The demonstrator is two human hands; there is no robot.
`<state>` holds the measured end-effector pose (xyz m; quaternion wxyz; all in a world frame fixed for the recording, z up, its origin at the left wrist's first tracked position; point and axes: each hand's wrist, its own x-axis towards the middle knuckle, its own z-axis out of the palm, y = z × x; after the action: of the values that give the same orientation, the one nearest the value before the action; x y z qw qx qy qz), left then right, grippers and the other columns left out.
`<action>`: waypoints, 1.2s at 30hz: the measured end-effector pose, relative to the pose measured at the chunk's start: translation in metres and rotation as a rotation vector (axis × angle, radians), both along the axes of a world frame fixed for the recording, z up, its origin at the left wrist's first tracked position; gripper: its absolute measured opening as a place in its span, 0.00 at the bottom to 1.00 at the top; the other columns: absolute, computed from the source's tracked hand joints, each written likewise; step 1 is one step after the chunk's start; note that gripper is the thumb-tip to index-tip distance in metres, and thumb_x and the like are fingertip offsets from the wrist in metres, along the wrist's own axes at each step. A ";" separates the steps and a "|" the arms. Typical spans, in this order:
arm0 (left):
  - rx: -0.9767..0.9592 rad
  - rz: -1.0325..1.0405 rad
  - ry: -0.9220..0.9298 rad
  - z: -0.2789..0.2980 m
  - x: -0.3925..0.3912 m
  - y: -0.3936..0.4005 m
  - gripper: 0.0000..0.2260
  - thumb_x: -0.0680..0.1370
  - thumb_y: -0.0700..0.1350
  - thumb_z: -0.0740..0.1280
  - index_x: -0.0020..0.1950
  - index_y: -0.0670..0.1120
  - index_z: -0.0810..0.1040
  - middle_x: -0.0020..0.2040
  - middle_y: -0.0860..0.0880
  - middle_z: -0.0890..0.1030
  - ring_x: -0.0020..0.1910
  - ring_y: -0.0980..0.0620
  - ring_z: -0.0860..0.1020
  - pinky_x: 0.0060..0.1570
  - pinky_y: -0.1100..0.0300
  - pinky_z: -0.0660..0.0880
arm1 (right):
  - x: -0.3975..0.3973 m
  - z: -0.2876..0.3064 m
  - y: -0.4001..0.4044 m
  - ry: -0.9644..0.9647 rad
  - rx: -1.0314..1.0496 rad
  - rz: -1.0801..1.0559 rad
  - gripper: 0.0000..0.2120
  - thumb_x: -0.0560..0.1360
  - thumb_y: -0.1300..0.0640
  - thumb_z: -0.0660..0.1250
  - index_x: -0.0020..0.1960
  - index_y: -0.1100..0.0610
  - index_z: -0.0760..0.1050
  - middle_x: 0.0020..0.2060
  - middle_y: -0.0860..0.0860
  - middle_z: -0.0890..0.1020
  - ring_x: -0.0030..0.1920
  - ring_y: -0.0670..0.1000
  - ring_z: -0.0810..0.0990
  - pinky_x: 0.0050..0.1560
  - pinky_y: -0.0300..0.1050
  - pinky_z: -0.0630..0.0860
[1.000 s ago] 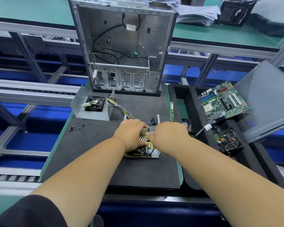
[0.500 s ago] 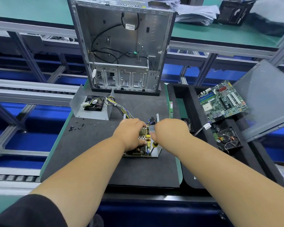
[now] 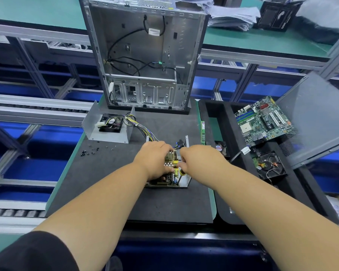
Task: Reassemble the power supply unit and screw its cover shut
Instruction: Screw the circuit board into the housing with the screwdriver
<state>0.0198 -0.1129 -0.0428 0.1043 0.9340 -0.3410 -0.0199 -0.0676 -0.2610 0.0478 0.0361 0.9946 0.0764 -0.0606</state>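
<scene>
Nearest, both hands over exposed green power supply circuit board [image 3: 167, 178] seated in its shallow grey metal base tray [image 3: 185, 181], mid dark foam-matted surface [image 3: 110, 182]. Left hand [image 3: 155, 160] curled, gripping board components. Right hand [image 3: 200, 160] curled, fingertips [image 3: 181, 165] pinching at a yellow part of the board. Beyond, scattered small black screws [image 3: 91, 150]. Farther left, bent grey metal cover with black fan [image 3: 108, 127], multicoloured wire bundle [image 3: 143, 130] running to board. Farther right, green motherboard [image 3: 262, 121] in black foam tray [image 3: 219, 124]. Farthest, upright open silver computer case [image 3: 145, 55].
</scene>
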 end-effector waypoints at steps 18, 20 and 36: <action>-0.017 -0.014 -0.016 0.000 -0.001 0.001 0.31 0.71 0.63 0.71 0.70 0.52 0.70 0.63 0.53 0.75 0.65 0.50 0.71 0.65 0.56 0.60 | 0.000 0.000 0.003 0.030 0.005 0.023 0.10 0.80 0.49 0.59 0.57 0.53 0.72 0.37 0.49 0.72 0.39 0.55 0.70 0.37 0.46 0.65; -0.018 -0.012 -0.017 -0.001 0.000 0.001 0.31 0.71 0.63 0.71 0.70 0.53 0.70 0.63 0.53 0.75 0.66 0.51 0.71 0.65 0.57 0.60 | 0.001 -0.004 0.004 0.022 -0.018 0.008 0.11 0.81 0.48 0.57 0.57 0.54 0.72 0.35 0.48 0.68 0.39 0.55 0.70 0.36 0.45 0.65; -0.005 -0.003 -0.026 -0.002 0.001 0.000 0.32 0.70 0.64 0.71 0.70 0.54 0.70 0.64 0.54 0.75 0.66 0.51 0.71 0.67 0.55 0.61 | 0.001 -0.003 -0.006 0.119 0.086 -0.003 0.11 0.80 0.51 0.63 0.56 0.56 0.67 0.34 0.47 0.67 0.39 0.54 0.72 0.34 0.47 0.64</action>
<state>0.0204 -0.1127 -0.0451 0.1019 0.9334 -0.3440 -0.0070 -0.0669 -0.2667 0.0450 -0.0114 0.9900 0.0797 -0.1163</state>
